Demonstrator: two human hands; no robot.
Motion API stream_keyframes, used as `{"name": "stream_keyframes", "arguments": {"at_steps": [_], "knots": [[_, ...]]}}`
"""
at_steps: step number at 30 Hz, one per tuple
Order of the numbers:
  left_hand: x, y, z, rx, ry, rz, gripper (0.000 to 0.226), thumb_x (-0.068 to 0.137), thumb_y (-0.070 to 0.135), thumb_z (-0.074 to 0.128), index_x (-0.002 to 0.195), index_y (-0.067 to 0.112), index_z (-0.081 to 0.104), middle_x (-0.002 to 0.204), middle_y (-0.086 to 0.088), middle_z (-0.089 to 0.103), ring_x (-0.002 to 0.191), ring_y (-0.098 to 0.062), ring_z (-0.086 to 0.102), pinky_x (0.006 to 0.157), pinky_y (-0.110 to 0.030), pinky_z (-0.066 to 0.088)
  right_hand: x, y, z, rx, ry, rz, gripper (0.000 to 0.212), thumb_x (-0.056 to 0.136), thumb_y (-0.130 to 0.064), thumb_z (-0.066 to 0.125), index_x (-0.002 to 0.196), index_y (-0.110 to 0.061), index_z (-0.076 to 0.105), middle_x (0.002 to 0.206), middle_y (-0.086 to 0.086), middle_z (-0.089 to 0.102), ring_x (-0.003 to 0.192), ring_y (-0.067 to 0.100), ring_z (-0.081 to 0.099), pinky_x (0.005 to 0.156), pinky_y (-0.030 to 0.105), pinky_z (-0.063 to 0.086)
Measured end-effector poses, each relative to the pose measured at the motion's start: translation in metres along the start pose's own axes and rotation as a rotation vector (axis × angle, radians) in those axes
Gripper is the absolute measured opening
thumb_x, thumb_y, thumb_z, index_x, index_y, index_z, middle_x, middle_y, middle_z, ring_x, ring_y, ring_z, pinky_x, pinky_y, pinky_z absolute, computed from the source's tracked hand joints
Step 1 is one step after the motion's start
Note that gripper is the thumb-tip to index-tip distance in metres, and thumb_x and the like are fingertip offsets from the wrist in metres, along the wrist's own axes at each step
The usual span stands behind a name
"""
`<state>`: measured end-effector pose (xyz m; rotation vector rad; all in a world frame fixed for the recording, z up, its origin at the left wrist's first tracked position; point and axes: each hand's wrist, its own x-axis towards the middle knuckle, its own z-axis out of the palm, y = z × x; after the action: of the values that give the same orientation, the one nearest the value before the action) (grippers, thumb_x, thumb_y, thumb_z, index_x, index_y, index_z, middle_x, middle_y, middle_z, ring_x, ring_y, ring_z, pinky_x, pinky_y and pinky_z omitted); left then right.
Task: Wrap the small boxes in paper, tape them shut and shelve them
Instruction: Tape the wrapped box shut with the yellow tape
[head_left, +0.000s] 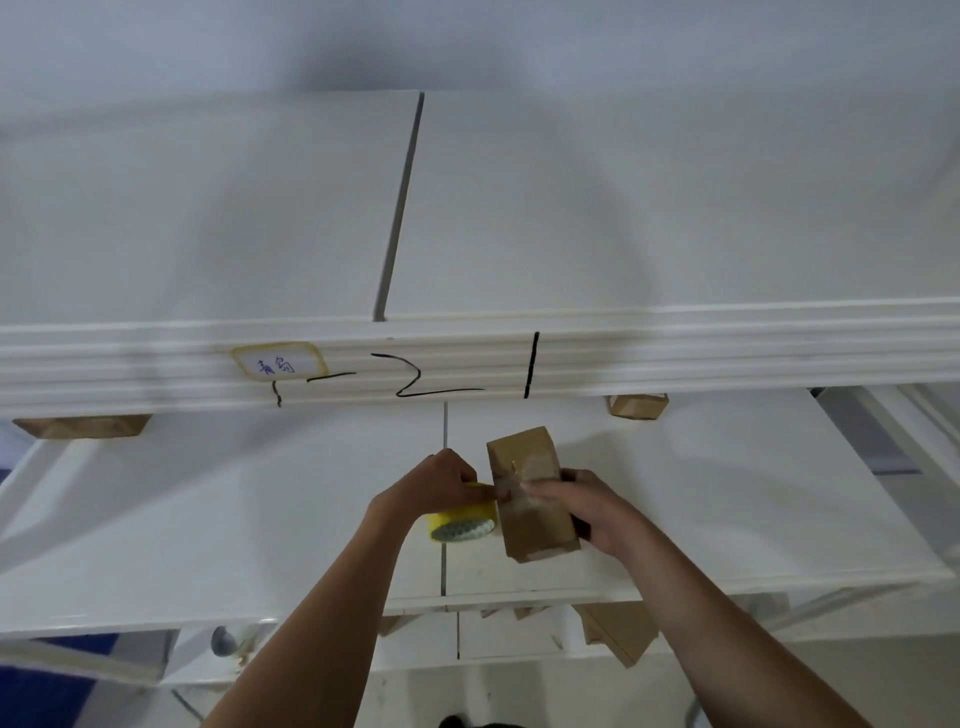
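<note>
I am watching my right hand (592, 506) clamping the paper-wrapped box (530, 501), which is sitting tilted on the white surface (208, 519) near its front edge. My left hand (441, 480) is gripping the yellow tape roll (460, 519) just left of the box and drawing a strip across it. I am judging that the strip could be creasing or sticking to itself if the roll twists, or the paper seam slipping open under a loosening hold.

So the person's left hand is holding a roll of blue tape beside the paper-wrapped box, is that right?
Not quite: the tape roll is yellow, not blue, as the head view shows. The left hand does hold it beside the paper-wrapped box, which the right hand grips.
</note>
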<state>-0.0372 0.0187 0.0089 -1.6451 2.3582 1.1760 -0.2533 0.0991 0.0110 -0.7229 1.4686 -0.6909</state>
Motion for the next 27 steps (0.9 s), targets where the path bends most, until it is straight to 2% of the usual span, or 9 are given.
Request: {"name": "stream_keyframes", "arguments": {"at_steps": [3, 7, 9, 12, 15, 20, 23, 27], "knots": [[-0.001, -0.008, 0.001, 0.037, -0.11, 0.046, 0.053, 0.092, 0.054, 0.062, 0.075, 0.004, 0.064, 0.069, -0.005, 0.051, 0.065, -0.017, 0.047, 0.064, -0.029, 0.037, 0.002, 0.005, -0.007, -0.003, 0.026, 0.019, 0.06, 0.069, -0.037, 0.091, 0.119, -0.011, 0.068, 0.102, 0.008, 0.078, 0.098, 0.028, 0.074, 0.089, 0.046, 0.06], [0.0, -0.015, 0.003, 0.004, -0.094, 0.006, 0.047, 0.094, 0.049, 0.062, 0.063, 0.014, 0.06, 0.064, 0.001, 0.051, 0.063, -0.011, 0.048, 0.062, -0.022, 0.037, 0.002, 0.009, -0.013, -0.005, 0.029, 0.029, 0.054, 0.07, -0.032, 0.09, 0.116, -0.011, 0.07, 0.099, 0.008, 0.078, 0.095, 0.027, 0.074, 0.081, 0.041, 0.062], [0.002, -0.016, 0.006, 0.005, -0.085, -0.02, 0.043, 0.092, 0.05, 0.064, 0.062, 0.02, 0.06, 0.064, 0.003, 0.053, 0.064, -0.01, 0.052, 0.062, -0.022, 0.04, 0.003, 0.009, -0.012, -0.014, 0.041, 0.029, 0.052, 0.071, -0.029, 0.09, 0.114, -0.01, 0.07, 0.098, 0.007, 0.078, 0.095, 0.026, 0.074, 0.08, 0.04, 0.062], [0.005, -0.015, 0.008, -0.009, -0.048, -0.058, 0.043, 0.085, 0.056, 0.069, 0.071, 0.015, 0.068, 0.068, 0.002, 0.059, 0.067, -0.011, 0.058, 0.062, -0.023, 0.045, 0.006, 0.012, -0.011, -0.004, 0.061, 0.047, 0.051, 0.07, -0.028, 0.091, 0.113, -0.007, 0.07, 0.096, 0.009, 0.078, 0.092, 0.026, 0.075, 0.081, 0.039, 0.062], [0.008, -0.015, 0.011, 0.009, -0.045, -0.08, 0.046, 0.081, 0.057, 0.073, 0.081, 0.011, 0.072, 0.073, 0.001, 0.063, 0.071, -0.013, 0.062, 0.063, -0.022, 0.047, 0.008, 0.018, -0.008, 0.005, 0.073, 0.08, 0.056, 0.069, -0.027, 0.091, 0.114, -0.004, 0.068, 0.095, 0.01, 0.078, 0.088, 0.025, 0.076, 0.074, 0.035, 0.062], [0.009, -0.017, 0.017, 0.047, -0.023, -0.111, 0.038, 0.075, 0.054, 0.077, 0.066, 0.021, 0.063, 0.067, 0.003, 0.06, 0.068, -0.014, 0.062, 0.059, -0.022, 0.045, 0.014, 0.026, -0.001, 0.022, 0.101, 0.134, 0.05, 0.072, -0.021, 0.09, 0.112, -0.003, 0.066, 0.094, 0.013, 0.077, 0.087, 0.027, 0.076, 0.075, 0.039, 0.063], [0.011, -0.017, 0.018, 0.064, 0.006, -0.113, 0.036, 0.072, 0.054, 0.078, 0.066, 0.022, 0.064, 0.066, 0.004, 0.06, 0.067, -0.014, 0.063, 0.06, -0.024, 0.047, 0.017, 0.027, 0.0, 0.014, 0.105, 0.149, 0.048, 0.073, -0.022, 0.089, 0.111, -0.005, 0.065, 0.097, 0.013, 0.077, 0.09, 0.028, 0.074, 0.078, 0.041, 0.062], [0.011, -0.015, 0.019, 0.08, 0.015, -0.102, 0.032, 0.072, 0.053, 0.078, 0.075, 0.021, 0.071, 0.071, 0.004, 0.065, 0.072, -0.015, 0.067, 0.066, -0.027, 0.056, 0.023, 0.027, -0.007, -0.028, 0.11, 0.128, 0.05, 0.073, -0.022, 0.09, 0.114, -0.006, 0.066, 0.099, 0.01, 0.076, 0.09, 0.025, 0.074, 0.074, 0.036, 0.062]]}}
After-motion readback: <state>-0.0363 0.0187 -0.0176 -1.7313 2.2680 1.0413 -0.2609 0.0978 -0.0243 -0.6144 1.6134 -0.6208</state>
